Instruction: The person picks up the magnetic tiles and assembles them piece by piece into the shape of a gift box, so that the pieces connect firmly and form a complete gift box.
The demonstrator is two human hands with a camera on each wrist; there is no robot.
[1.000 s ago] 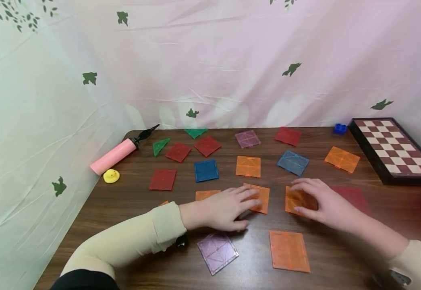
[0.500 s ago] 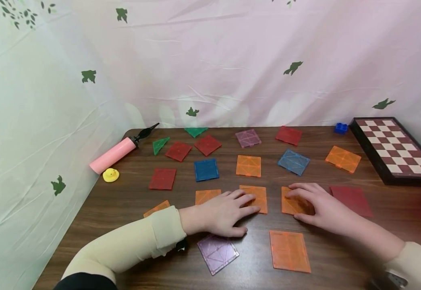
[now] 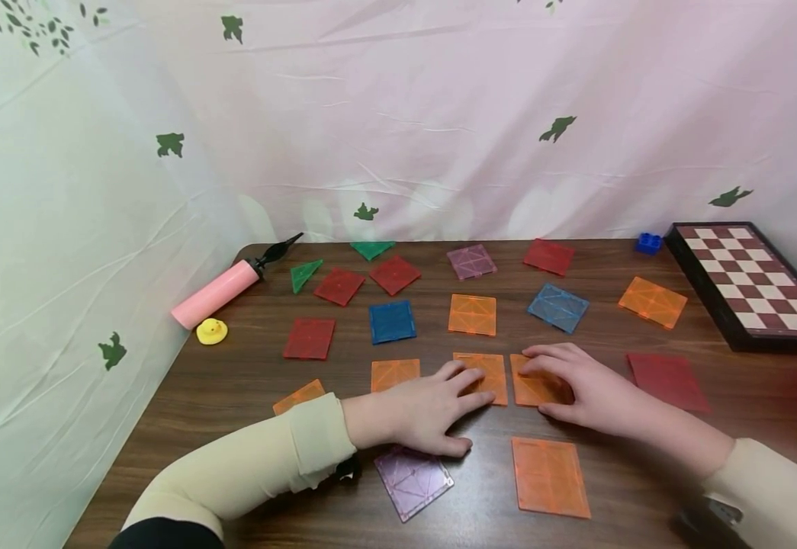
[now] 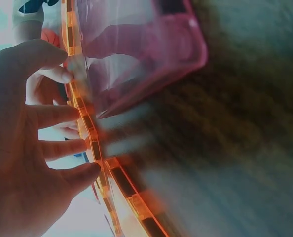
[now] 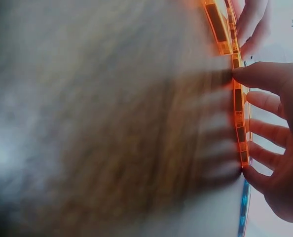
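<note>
**2 hands, 2 orange squares side by side**

The left hand (image 3: 425, 408) lies flat on the brown table (image 3: 233, 381). Its fingers are straight and a little spread. The fingertips press down on an orange tile (image 3: 490, 371) in the middle of the table. The thumb rests on the wood near a purple tile (image 3: 412, 480).

The right hand (image 3: 590, 393) lies flat too. Its fingers are stretched out and spread over a second orange tile (image 3: 531, 389). The thumb sits at the near edge of that tile. It pinches nothing.

The 2 orange tiles lie flat next to each other. Their edges are touching, or nearly so. In the left wrist view the fingers (image 4: 62, 148) rest along a glowing orange edge. In the right wrist view the fingers (image 5: 265, 98) do the same, but both views are blurry.

A bigger orange tile (image 3: 549, 476) lies close to the person, just below the right hand. A dark red tile (image 3: 669, 381) lies to the right of it. More tiles are spread farther back: red, blue, orange, purple and green ones.

A pink pump (image 3: 216, 293) and a little yellow duck (image 3: 211, 331) sit at the left edge. A chessboard (image 3: 755, 286) sits at the right, with a small blue block (image 3: 648, 243) beside it.
</note>
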